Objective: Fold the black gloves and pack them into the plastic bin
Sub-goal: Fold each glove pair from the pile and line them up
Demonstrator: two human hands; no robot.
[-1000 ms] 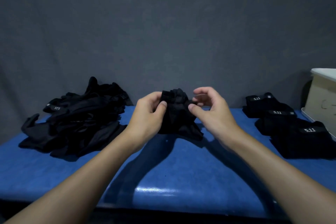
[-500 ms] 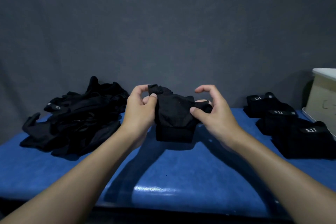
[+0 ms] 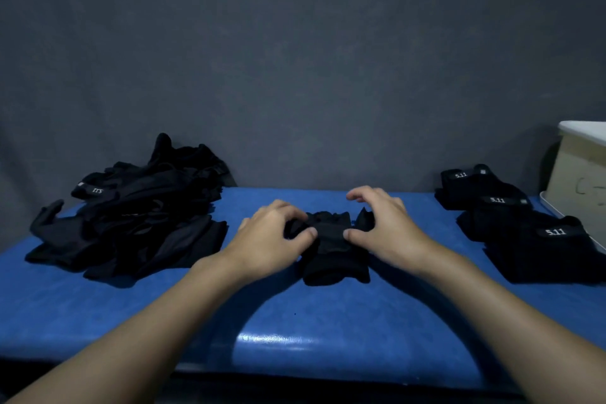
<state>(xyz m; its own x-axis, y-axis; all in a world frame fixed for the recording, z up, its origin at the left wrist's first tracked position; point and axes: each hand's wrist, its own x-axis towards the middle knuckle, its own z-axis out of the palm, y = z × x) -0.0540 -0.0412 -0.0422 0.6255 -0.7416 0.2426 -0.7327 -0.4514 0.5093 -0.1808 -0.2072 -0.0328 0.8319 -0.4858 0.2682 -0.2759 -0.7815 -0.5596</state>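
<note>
Head view: my left hand (image 3: 272, 239) and right hand (image 3: 387, 229) are both curled, thumbs pinching the folded glove (image 3: 331, 256) mid-worktop (image 3: 328, 321). Looks soft, light and floppy (probably springs open if let go), so I'd grab across the folded middle. The bin (image 3: 580, 180) sits at the right edge.

1. My only view is head-worn, facing forward and down over the blue padded worktop (image 3: 328, 321) toward the dark grey wall (image 3: 295, 59).
2. It sits close to the worktop's front edge.
</note>
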